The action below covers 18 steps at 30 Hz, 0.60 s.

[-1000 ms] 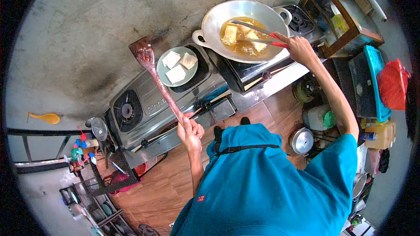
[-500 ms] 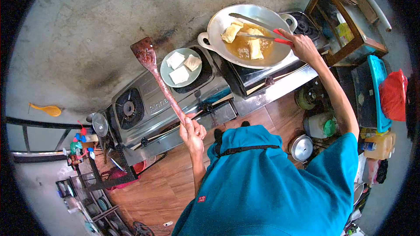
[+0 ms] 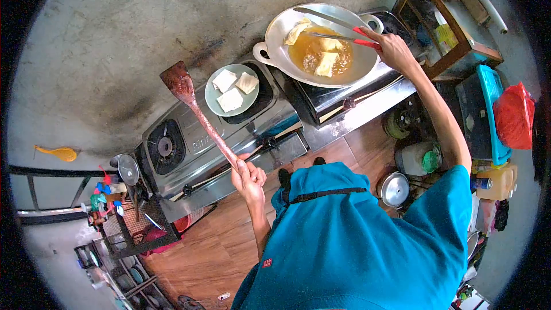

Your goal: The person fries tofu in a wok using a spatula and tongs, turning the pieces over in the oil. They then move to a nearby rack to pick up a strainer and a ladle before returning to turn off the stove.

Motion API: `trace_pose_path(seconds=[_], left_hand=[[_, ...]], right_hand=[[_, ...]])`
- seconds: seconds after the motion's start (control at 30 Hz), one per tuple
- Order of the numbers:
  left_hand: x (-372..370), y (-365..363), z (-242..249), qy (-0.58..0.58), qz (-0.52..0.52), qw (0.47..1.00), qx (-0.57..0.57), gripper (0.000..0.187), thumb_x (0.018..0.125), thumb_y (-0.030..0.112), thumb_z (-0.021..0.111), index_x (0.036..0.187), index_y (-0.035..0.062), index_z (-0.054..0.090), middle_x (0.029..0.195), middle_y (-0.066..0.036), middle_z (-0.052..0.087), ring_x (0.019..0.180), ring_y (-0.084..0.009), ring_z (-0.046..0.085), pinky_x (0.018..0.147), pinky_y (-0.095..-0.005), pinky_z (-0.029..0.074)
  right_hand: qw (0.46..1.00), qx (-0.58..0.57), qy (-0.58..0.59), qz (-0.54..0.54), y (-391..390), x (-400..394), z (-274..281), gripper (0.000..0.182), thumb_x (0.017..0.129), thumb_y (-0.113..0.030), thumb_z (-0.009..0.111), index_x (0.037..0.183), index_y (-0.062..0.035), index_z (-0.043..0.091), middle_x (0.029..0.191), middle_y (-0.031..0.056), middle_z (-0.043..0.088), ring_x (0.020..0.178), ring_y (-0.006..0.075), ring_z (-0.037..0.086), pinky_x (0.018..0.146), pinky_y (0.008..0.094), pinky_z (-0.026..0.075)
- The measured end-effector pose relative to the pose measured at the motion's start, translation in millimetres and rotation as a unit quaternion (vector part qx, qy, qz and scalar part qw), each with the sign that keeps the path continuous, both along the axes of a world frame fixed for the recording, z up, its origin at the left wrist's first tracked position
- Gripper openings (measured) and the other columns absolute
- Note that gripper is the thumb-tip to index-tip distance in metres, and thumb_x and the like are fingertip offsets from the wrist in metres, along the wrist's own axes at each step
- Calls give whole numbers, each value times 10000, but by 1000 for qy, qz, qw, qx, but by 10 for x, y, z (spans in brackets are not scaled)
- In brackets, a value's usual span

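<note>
A wooden spatula (image 3: 209, 129) is gripped near its handle end by my left hand (image 3: 248, 181), its flat blade raised over the stove. My right hand (image 3: 396, 53) holds red-handled metal tongs (image 3: 336, 20) over a large two-handled wok (image 3: 278, 54). The tongs' arms are spread. In the wok's bubbling oil (image 3: 307, 54) lie yellowish pieces (image 3: 326, 64), and another piece (image 3: 297, 31) rests against the far left wall of the wok. A pale green plate (image 3: 245, 103) with three white blocks (image 3: 229, 100) sits on the stove, left of the wok.
The steel stove (image 3: 201, 155) has a bare burner (image 3: 165, 146) at left. A wood-framed glass cabinet (image 3: 459, 57) stands right of the wok. A lidded pot (image 3: 395, 189) is on the floor, near a red bag (image 3: 515, 116) and a teal-lidded box (image 3: 492, 115).
The pieces in the oil now lie differently, one lower and nearer me. The left piece sits higher on the wok wall. The spatula blade has shifted slightly left and down.
</note>
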<state>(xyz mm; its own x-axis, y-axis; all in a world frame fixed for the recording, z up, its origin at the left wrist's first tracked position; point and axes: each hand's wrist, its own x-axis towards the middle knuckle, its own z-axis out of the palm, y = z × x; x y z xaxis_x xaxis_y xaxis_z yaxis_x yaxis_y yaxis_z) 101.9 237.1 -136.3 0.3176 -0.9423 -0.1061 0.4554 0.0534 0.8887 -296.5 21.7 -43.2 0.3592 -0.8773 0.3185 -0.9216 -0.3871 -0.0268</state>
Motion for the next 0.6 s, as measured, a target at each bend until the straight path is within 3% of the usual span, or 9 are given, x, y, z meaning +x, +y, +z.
trace_pose_path(seconds=[0.6], left_hand=[[94, 32, -14, -3, -8, 1000, 7, 283, 1012, 276, 353, 1078, 31, 478, 534, 40, 258, 367, -46, 225, 365, -230, 202]], right_hand=[[998, 15, -27, -59, 74, -144, 155, 609, 800, -71, 590, 1361, -239, 422, 749, 218, 627, 660, 392, 611, 598, 489, 487]])
